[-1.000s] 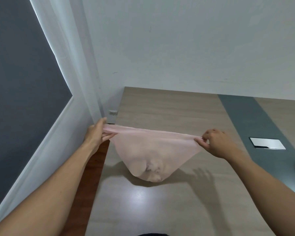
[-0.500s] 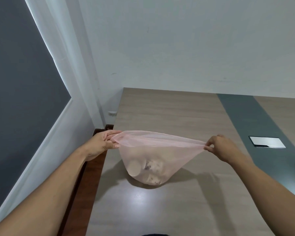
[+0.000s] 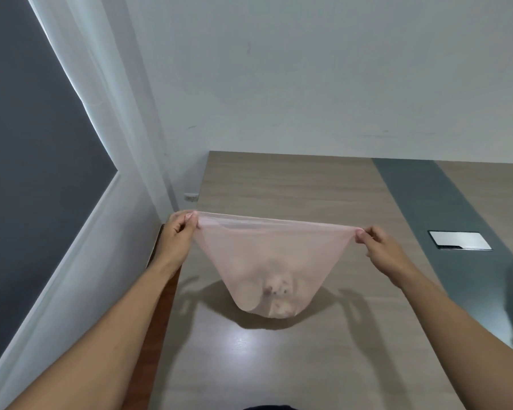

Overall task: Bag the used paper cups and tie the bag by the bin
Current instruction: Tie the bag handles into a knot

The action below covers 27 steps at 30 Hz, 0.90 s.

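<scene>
The table (image 3: 323, 187) fills the lower view, wood-toned with one dark strip and one metal hatch (image 3: 459, 240) set in it. Above its near part hangs one thin pink bag (image 3: 267, 255), mouth pulled flat and taut between the two hands, its rounded bottom just over the table or resting on it; which cannot be told. The left hand (image 3: 176, 232) has its grip pinched shut on the bag's left corner, and the right hand (image 3: 379, 247) is pinched shut on the right corner. Paper cups (image 3: 274, 294) show as pale lumps through the film at the bottom; perhaps two or three, but the count is unclear. No bin is in view. The film looks flimsy, so a hard sideways pull could likely tear it or slip a corner free, spilling the cups; short corners may also leave too little slack for a knot.
</scene>
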### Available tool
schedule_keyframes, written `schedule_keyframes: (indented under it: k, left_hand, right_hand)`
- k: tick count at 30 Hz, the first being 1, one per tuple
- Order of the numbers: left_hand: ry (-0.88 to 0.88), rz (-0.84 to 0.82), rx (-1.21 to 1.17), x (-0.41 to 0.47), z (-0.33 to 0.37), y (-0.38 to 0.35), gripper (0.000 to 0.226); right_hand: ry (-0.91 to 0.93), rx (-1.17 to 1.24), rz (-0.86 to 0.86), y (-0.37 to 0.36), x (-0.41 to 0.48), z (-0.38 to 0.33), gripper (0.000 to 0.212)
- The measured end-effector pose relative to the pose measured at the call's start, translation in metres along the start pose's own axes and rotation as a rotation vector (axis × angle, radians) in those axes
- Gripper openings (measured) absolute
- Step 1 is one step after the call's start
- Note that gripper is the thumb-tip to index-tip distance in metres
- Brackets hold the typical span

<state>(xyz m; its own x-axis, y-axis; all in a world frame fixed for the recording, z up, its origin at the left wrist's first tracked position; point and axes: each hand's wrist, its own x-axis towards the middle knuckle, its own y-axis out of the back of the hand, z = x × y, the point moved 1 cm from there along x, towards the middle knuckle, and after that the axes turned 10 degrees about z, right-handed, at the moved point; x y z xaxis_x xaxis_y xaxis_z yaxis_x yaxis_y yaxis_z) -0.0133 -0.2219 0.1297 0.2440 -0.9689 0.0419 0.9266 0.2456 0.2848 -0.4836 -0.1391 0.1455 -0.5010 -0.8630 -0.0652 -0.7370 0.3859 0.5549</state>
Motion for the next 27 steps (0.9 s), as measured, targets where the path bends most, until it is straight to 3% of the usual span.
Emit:
schedule_keyframes:
  k: [5, 8, 10, 14, 17, 20, 23, 25, 27]
  left_hand:
    - [0.433, -0.129, -0.821, -0.013, 0.037, -0.028, 0.047]
    - [0.425, -0.264, -0.915, -0.017, 0.062, -0.039, 0.05]
    - [0.293, -0.403, -0.699, -0.021, 0.07, -0.045, 0.049]
    - [-0.105, -0.579, 0.086, -0.037, 0.083, -0.048, 0.028]
    - [-0.353, -0.679, 0.535, -0.047, 0.08, -0.06, 0.081]
    - [-0.426, -0.618, 0.638, -0.06, 0.079, -0.077, 0.117]
    - [-0.455, -0.59, 0.604, -0.074, 0.084, -0.092, 0.126]
    - [-0.442, -0.6, 0.615, -0.081, 0.085, -0.099, 0.106]
    - [-0.409, -0.595, 0.622, -0.087, 0.079, -0.106, 0.061]
  right_hand:
    - [-0.332, 0.838, -0.127, -0.026, -0.009, -0.032, 0.029]
    - [-0.416, 1.123, -0.2, -0.034, -0.019, -0.049, 0.047]
    - [-0.468, 1.268, -0.173, -0.036, -0.024, -0.057, 0.041]
    - [-0.452, 1.387, -0.189, -0.041, -0.03, -0.073, 0.023]
    - [-0.395, 1.282, -0.28, -0.051, -0.044, -0.089, 0.023]
    - [-0.36, 1.256, -0.392, -0.061, -0.058, -0.106, 0.034]
    - [-0.335, 1.218, -0.469, -0.07, -0.071, -0.118, 0.04]
    - [-0.304, 1.187, -0.509, -0.075, -0.079, -0.125, 0.033]
    - [-0.192, 1.061, -0.498, -0.078, -0.085, -0.132, 0.027]
